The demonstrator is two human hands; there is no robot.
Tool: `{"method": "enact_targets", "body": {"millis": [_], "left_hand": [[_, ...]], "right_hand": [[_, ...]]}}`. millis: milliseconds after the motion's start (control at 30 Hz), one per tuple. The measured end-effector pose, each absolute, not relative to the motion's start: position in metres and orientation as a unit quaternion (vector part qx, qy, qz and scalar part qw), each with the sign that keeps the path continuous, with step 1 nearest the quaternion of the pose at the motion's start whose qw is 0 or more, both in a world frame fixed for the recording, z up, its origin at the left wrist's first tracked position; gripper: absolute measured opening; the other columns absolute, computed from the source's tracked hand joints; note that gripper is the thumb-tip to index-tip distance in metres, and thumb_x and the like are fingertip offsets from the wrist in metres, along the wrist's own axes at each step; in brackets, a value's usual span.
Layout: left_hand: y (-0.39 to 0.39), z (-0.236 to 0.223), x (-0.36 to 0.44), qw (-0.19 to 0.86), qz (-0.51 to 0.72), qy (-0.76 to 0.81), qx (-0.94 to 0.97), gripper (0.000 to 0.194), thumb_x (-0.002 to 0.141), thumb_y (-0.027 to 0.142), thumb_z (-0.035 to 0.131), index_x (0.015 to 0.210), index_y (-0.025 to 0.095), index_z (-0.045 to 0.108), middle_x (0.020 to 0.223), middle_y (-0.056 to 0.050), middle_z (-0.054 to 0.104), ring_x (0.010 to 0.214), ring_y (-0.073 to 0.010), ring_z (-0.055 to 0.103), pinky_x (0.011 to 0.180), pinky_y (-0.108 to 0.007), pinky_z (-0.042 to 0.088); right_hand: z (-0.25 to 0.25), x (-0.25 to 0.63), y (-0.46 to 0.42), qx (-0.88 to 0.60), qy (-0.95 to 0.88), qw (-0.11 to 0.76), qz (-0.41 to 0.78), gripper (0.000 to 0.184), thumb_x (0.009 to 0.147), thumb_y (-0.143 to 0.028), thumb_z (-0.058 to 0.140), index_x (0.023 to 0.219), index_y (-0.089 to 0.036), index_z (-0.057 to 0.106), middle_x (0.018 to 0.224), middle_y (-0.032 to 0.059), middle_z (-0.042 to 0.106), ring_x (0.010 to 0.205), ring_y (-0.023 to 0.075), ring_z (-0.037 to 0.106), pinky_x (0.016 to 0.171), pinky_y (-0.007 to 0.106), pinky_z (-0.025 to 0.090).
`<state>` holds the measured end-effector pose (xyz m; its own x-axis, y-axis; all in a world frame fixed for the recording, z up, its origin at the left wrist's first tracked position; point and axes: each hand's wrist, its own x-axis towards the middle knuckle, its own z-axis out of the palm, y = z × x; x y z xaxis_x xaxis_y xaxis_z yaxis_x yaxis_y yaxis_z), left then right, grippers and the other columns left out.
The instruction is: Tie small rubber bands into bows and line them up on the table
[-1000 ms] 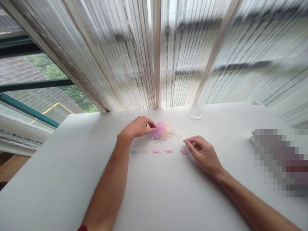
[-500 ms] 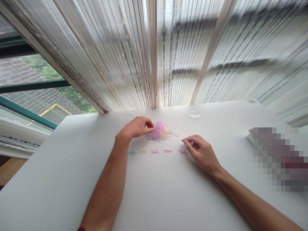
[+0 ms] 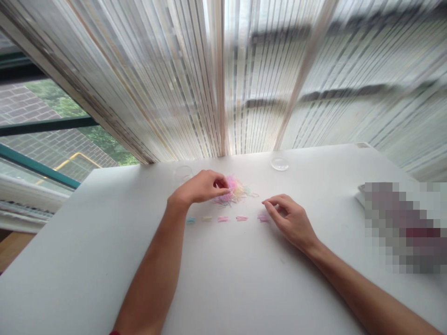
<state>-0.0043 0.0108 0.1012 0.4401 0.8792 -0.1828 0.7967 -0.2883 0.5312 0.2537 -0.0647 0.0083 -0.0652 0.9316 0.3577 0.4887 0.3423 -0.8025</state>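
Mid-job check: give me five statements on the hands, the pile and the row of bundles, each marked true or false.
1. The left hand is at the multicoloured pile. True.
2. The row holds three bundles. False: five show.
3. The right hand is nearest the purple bundle at the row's right end. True.
4. The bundle at the row's left end is red. False: that one, the blue-green bundle, is beside a pale yellow bundle.
5. The pile lies nearer the curtain than the row does. True.
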Motion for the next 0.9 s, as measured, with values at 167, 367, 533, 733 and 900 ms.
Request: {"method": "enact_targets", "body": {"millis": [167, 367, 533, 733, 900], "left_hand": [[-0.001, 0.103, 0.021, 0.343, 0.052, 0.432, 0.833, 0.016, 0.085, 0.033, 0.066, 0.085, 0.019, 0.074, 0.090, -0.003, 0.076, 0.080, -0.0176, 0.068, 0.069, -0.025, 0.049], [-0.013, 0.103, 0.042, 0.380, 0.030, 0.358, 0.853, 0.017, 0.090, 0.033, 0.064, 0.094, 0.019, 0.073, 0.082, -0.003, 0.074, 0.076, -0.0173, 0.068, 0.065, -0.026, 0.048], [-0.016, 0.106, 0.042, 0.378, 0.045, 0.337, 0.862, 0.013, 0.092, 0.030, 0.064, 0.093, 0.019, 0.071, 0.083, -0.001, 0.073, 0.078, -0.0159, 0.067, 0.066, -0.025, 0.046], [-0.015, 0.103, 0.040, 0.392, 0.042, 0.333, 0.857, 0.013, 0.091, 0.028, 0.063, 0.090, 0.019, 0.071, 0.088, -0.002, 0.074, 0.079, -0.0155, 0.067, 0.069, -0.025, 0.049], [-0.016, 0.103, 0.042, 0.401, 0.039, 0.335, 0.852, 0.013, 0.091, 0.027, 0.063, 0.091, 0.018, 0.071, 0.087, -0.002, 0.075, 0.077, -0.0149, 0.067, 0.069, -0.024, 0.049]], "right_hand": [[0.011, 0.253, -0.069, -0.489, -0.702, 0.465, 0.226, 0.017, 0.095, -0.036, 0.060, 0.098, -0.023, 0.071, 0.091, 0.0065, 0.071, 0.083, 0.0216, 0.064, 0.071, 0.034, 0.054], [0.015, 0.251, -0.076, -0.423, -0.750, 0.471, 0.191, 0.015, 0.095, -0.030, 0.059, 0.104, -0.025, 0.070, 0.092, 0.0070, 0.072, 0.085, 0.0225, 0.067, 0.075, 0.038, 0.057], [0.017, 0.251, -0.079, -0.405, -0.759, 0.473, 0.189, 0.010, 0.095, -0.027, 0.061, 0.097, -0.025, 0.071, 0.088, 0.0057, 0.071, 0.082, 0.0217, 0.068, 0.073, 0.036, 0.058], [0.017, 0.251, -0.078, -0.402, -0.754, 0.480, 0.200, 0.009, 0.094, -0.027, 0.063, 0.094, -0.025, 0.071, 0.085, 0.0050, 0.071, 0.079, 0.0202, 0.067, 0.070, 0.034, 0.057], [0.016, 0.250, -0.079, -0.400, -0.755, 0.478, 0.204, 0.008, 0.095, -0.026, 0.062, 0.093, -0.024, 0.070, 0.085, 0.0046, 0.071, 0.078, 0.0196, 0.067, 0.069, 0.033, 0.056]]}}
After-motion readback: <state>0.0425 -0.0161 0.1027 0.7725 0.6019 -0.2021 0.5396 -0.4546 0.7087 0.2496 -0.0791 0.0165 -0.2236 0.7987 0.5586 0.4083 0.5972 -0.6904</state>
